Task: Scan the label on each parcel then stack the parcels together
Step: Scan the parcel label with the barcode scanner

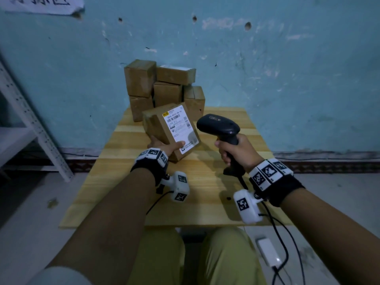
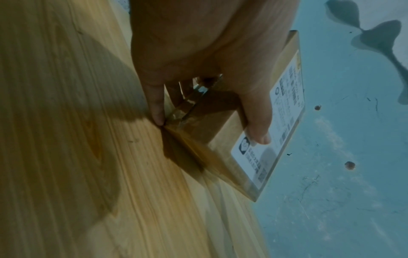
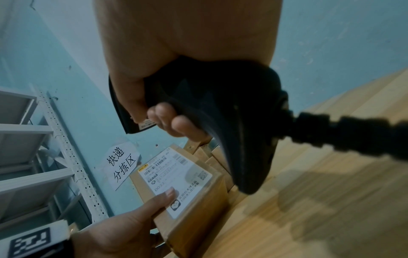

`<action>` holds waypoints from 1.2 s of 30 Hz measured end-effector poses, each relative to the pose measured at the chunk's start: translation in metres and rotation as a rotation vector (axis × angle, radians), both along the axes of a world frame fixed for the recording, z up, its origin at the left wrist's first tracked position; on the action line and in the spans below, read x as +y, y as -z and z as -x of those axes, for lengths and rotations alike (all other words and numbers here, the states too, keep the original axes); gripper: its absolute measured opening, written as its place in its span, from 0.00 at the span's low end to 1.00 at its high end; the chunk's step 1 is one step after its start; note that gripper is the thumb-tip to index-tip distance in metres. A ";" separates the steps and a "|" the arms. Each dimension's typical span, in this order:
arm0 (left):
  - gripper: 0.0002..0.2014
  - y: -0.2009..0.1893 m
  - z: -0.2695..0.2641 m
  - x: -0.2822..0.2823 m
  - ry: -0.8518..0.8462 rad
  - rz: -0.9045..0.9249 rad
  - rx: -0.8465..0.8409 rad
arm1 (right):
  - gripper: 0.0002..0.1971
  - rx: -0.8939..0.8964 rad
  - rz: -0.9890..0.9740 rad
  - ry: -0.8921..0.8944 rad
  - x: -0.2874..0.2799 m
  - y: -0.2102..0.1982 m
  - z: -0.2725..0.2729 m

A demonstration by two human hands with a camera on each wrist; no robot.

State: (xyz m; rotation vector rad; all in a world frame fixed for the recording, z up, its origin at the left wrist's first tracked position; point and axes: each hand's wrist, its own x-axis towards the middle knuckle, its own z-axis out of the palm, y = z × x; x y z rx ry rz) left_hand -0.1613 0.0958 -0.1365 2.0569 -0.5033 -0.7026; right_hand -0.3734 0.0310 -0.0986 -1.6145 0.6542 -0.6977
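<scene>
My left hand [image 1: 164, 145] grips a brown cardboard parcel [image 1: 156, 124] tilted up over the wooden table [image 1: 127, 182], thumb on its white shipping label [image 1: 181, 126]. In the left wrist view the fingers [image 2: 156, 104] curl under the parcel [image 2: 198, 139], whose lower corner meets the wood. My right hand [image 1: 234, 150] holds a black barcode scanner [image 1: 218, 125] by the handle, head aimed left at the label, a short way off. The right wrist view shows the scanner [image 3: 220, 113] above the parcel's label [image 3: 176, 179]. A stack of several brown parcels [image 1: 162, 87] stands behind.
The stack sits at the table's far edge against a blue wall [image 1: 287, 68]. A white metal shelf rack [image 1: 24, 120] stands at the left. A paper sign [image 3: 121, 164] hangs on the wall. A white adapter [image 1: 267, 251] and cables lie on the floor right of my knees.
</scene>
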 end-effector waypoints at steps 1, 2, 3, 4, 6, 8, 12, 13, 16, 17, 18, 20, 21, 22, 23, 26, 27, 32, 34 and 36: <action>0.55 -0.001 0.000 0.001 0.002 0.000 0.005 | 0.13 0.003 0.005 -0.003 -0.001 0.000 0.001; 0.56 0.000 0.000 0.001 0.000 0.002 0.012 | 0.13 0.005 0.010 -0.005 -0.001 0.001 0.001; 0.57 0.000 0.001 0.001 0.002 0.001 0.017 | 0.13 0.006 0.016 -0.007 -0.002 0.001 0.001; 0.58 0.001 0.000 0.001 0.004 0.009 0.022 | 0.13 0.005 0.018 -0.008 -0.003 0.002 0.001; 0.61 0.001 0.001 0.001 0.004 0.037 0.032 | 0.14 -0.003 0.013 -0.007 -0.004 0.003 0.000; 0.59 0.002 0.001 0.001 -0.006 0.055 0.022 | 0.14 -0.013 0.009 -0.006 -0.004 0.004 0.000; 0.57 0.004 0.001 -0.001 -0.006 0.073 0.013 | 0.14 -0.012 0.012 -0.005 -0.004 0.007 -0.001; 0.58 0.004 0.001 -0.001 -0.009 0.065 0.010 | 0.14 -0.011 0.012 -0.001 -0.005 0.007 -0.001; 0.57 0.002 0.001 0.000 -0.009 0.039 0.005 | 0.13 0.002 0.014 0.011 -0.004 0.008 0.000; 0.56 0.002 0.001 0.000 -0.005 0.026 -0.005 | 0.13 0.007 0.016 0.013 -0.004 0.008 0.000; 0.55 0.001 0.001 0.001 -0.002 0.017 -0.014 | 0.13 0.009 0.020 0.014 -0.003 0.008 0.000; 0.55 0.001 0.001 0.001 0.007 -0.002 -0.020 | 0.13 0.011 0.027 0.012 -0.002 0.008 0.001; 0.55 0.001 0.001 0.001 0.010 -0.008 -0.014 | 0.12 0.012 0.027 0.009 -0.002 0.007 0.002; 0.56 0.002 0.001 0.001 0.011 -0.005 -0.007 | 0.12 0.013 0.026 0.006 -0.002 0.007 0.002; 0.57 0.002 0.001 0.001 0.014 0.002 0.004 | 0.12 0.016 0.026 0.002 -0.002 0.006 0.002; 0.57 0.002 0.001 0.001 0.006 -0.006 0.002 | 0.13 0.020 0.032 -0.004 -0.002 0.006 0.002; 0.58 0.001 0.001 0.001 0.007 -0.008 0.001 | 0.14 0.019 0.033 -0.003 -0.003 0.006 0.002; 0.56 0.001 0.001 0.001 -0.002 0.021 0.009 | 0.14 -0.001 0.011 -0.006 -0.006 0.009 0.001; 0.56 0.001 0.002 0.001 -0.006 0.032 0.015 | 0.14 -0.002 0.015 -0.010 -0.006 0.009 0.001; 0.57 0.001 0.002 0.002 -0.007 0.033 0.018 | 0.14 -0.001 0.020 -0.011 -0.006 0.008 0.001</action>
